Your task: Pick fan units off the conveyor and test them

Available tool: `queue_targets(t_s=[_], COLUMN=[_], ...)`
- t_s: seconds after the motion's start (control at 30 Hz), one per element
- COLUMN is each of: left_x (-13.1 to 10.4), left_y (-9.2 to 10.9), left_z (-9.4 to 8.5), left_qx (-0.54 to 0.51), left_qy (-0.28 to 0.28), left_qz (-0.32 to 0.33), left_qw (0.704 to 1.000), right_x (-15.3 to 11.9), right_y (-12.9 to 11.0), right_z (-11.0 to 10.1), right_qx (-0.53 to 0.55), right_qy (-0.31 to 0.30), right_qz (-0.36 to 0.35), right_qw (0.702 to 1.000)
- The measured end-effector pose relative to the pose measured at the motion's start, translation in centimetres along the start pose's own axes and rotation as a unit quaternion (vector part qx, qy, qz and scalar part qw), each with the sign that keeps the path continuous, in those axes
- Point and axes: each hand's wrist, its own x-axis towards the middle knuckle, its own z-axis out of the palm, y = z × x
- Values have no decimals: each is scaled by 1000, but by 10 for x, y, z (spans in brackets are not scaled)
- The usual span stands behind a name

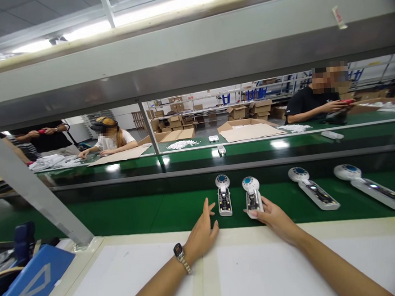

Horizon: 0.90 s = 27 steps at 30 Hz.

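Reaching over desk [260, 270] far edge onto belt [127, 213]: right hand [273, 217] grip closed on unit [253, 197]; left hand [201, 233] grip wide, near second unit [224, 200]. Lifting level advised, exposed board untouched.

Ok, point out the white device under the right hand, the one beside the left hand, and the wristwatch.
Right-hand device [253, 197]: head view, open body.
Left-hand device [224, 200]: head view, open body.
Wristwatch [178, 250]: head view, dial.

I can read no words or numbers anywhere; only a pale triangle mark stands on the blue box [31, 279] at my left.
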Motion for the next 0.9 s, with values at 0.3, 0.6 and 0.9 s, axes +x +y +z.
queue_targets(t_s=[0.3, 0.6, 0.9], left_x=[1, 7, 18], left_y=[-5, -14, -26], left_z=[0, -2, -14], left_qx=[14, 61, 52], left_qy=[82, 69, 111], left_qz=[-81, -153, -181], left_qw=[993, 984, 976], right_x=[9, 8, 12], right_y=[5, -6, -11], right_z=[-21, -59, -94], right_qx=[-266, -328, -453], right_qy=[172, 349, 441], right_qz=[-38, -195, -113], right_qw=[948, 856, 767])
